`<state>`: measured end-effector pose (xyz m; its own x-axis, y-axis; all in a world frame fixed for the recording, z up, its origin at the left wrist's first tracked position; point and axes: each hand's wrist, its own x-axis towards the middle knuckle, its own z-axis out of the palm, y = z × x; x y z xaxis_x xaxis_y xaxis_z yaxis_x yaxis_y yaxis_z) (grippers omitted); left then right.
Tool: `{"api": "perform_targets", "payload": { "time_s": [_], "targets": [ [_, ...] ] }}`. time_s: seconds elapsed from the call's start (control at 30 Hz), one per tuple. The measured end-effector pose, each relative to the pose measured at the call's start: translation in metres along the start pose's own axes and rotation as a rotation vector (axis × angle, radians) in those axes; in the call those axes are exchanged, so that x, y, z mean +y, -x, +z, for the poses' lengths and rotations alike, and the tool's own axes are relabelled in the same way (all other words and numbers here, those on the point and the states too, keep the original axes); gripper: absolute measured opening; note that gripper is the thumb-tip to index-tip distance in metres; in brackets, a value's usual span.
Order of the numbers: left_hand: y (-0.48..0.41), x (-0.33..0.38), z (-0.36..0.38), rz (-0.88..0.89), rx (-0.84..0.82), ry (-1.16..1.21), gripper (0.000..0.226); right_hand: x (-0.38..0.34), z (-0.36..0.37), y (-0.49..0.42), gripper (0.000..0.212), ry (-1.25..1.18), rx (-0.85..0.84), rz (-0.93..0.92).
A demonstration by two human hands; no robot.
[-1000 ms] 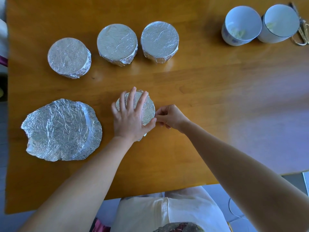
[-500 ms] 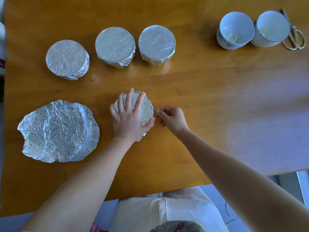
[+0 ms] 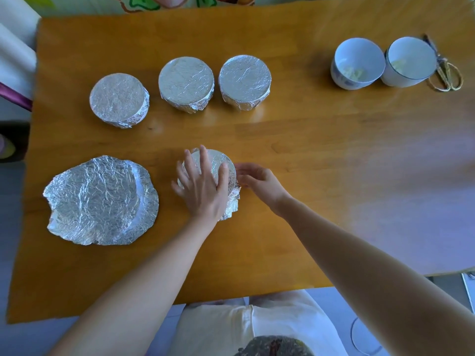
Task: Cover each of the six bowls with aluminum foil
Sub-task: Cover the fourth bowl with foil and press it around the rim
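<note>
Head view:

1. Fourth bowl (image 3: 221,160): stands at centre frame on the wooden desk (image 3: 308,150). Foil lies over its top, with a crumpled loose edge hanging down at its lower right side.
2. Left hand (image 3: 203,191): lies flat on top of the foil over this bowl. Its fingers (image 3: 204,160) are straight and spread, pressing down and grasping nothing.
3. Right hand (image 3: 264,183): sits just beside the bowl's right side. Its fingers (image 3: 244,168) curl toward the foil edge. This part of the frame is blurred, so I cannot tell whether they pinch the foil or only touch it.
4. Covered bowls: three stand in a row in the upper left of the frame, a left one (image 3: 119,100), a middle one (image 3: 186,83) and a right one (image 3: 245,82). Each is wrapped over the rim.
5. Uncovered bowls: two white bowls, (image 3: 357,62) and (image 3: 410,61), stand touching in the upper right, well apart from the rest.
6. Scissors (image 3: 447,73): lie just beside the right-hand open bowl.
7. Loose foil (image 3: 102,199): a creased, roughly round piece lies flat at lower left, near the left hand.
</note>
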<state>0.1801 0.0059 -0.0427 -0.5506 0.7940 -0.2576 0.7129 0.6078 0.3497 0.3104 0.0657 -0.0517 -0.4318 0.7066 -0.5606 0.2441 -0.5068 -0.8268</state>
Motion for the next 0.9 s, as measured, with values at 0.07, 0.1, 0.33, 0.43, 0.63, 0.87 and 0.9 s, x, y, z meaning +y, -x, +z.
{"api": "perform_targets", "payload": {
  "time_s": [0.07, 0.1, 0.33, 0.43, 0.63, 0.87, 0.9],
  "targets": [
    [0.004, -0.002, -0.003, -0.035, -0.008, 0.022, 0.087, 0.000, 0.001, -0.002, 0.030, 0.039, -0.006, -0.020],
    [0.008, -0.004, -0.004, -0.040, -0.007, 0.021, 0.089, 0.000, 0.002, -0.004, 0.032, 0.066, -0.007, -0.029],
    [0.029, -0.024, -0.005, -0.023, 0.057, -0.030, 0.101, -0.007, 0.007, -0.013, 0.034, 0.150, -0.046, -0.083],
    [0.021, -0.027, -0.007, 0.162, 0.060, -0.122, 0.100, -0.008, 0.006, -0.015, 0.035, 0.146, -0.040, -0.076],
    [-0.006, -0.027, -0.001, 0.352, -0.039, -0.361, 0.093, 0.007, -0.006, -0.005, 0.031, 0.315, 0.123, -0.138],
    [-0.007, -0.028, 0.007, 0.361, 0.043, -0.346, 0.082, 0.016, -0.001, -0.012, 0.016, 0.327, 0.080, -0.153],
    [-0.008, -0.028, 0.006, 0.361, 0.043, -0.344, 0.082, 0.017, 0.000, -0.013, 0.013, 0.326, 0.085, -0.149]
  ]
}}
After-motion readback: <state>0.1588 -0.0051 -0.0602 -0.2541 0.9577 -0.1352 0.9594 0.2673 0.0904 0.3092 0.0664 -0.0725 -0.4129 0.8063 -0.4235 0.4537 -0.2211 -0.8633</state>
